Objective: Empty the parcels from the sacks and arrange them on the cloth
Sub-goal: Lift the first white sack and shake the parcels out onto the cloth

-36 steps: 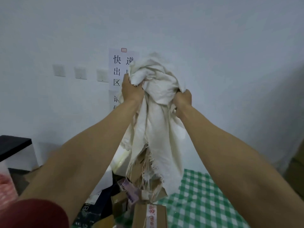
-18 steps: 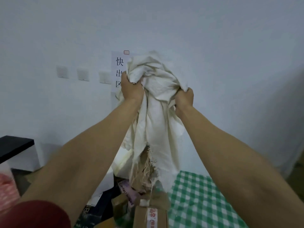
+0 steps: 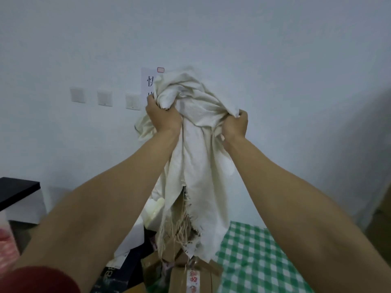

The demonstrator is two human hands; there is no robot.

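A cream cloth sack (image 3: 196,157) hangs upside down in front of the wall, its frayed mouth pointing down. My left hand (image 3: 163,116) grips a bunch of its fabric at the upper left. My right hand (image 3: 234,125) grips another bunch at the upper right. Under the sack's mouth lie several brown cardboard parcels (image 3: 194,275), one with red-printed white tape. The green-and-white checked cloth (image 3: 258,256) spreads on the floor to the lower right. What is still inside the sack is hidden.
A second pale sack or bag (image 3: 152,210) stands behind the hanging one. Black and white packages (image 3: 124,256) lie at lower left. A black-topped white cabinet (image 3: 19,197) is on the left, a pink mesh item (image 3: 6,250) at the far left edge. Wall switches (image 3: 104,98) and a paper sign (image 3: 149,81) are ahead.
Both hands have held their grip on the raised sack and shifted slightly to the right and a little lower. The parcels below sit about the same.
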